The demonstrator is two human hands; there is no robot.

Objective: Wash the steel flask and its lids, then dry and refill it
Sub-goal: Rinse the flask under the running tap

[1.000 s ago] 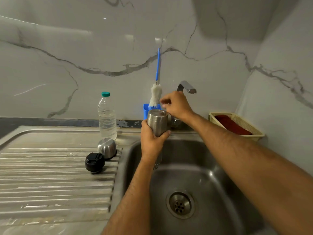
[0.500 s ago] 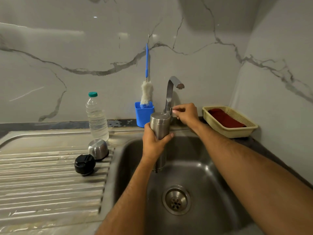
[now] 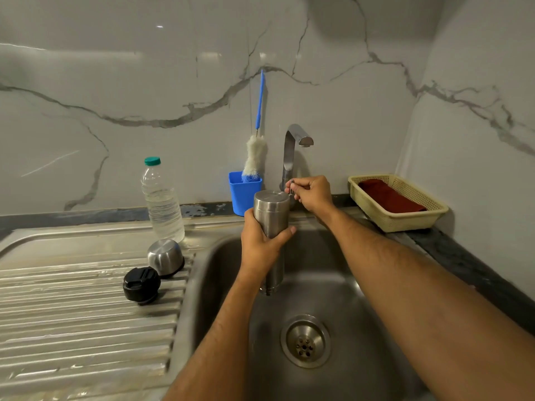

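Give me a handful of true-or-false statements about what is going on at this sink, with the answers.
1. The left hand grips the steel flask over the sink. True.
2. The right hand holds the bottle brush. False: the brush stands in the blue cup; the hand pinches the tap lever.
3. The black lid and the steel cap lie on the draining board. True.
4. Water runs from the tap. False: no stream shows.
5. The plastic water bottle lies on its side. False: it stands upright.
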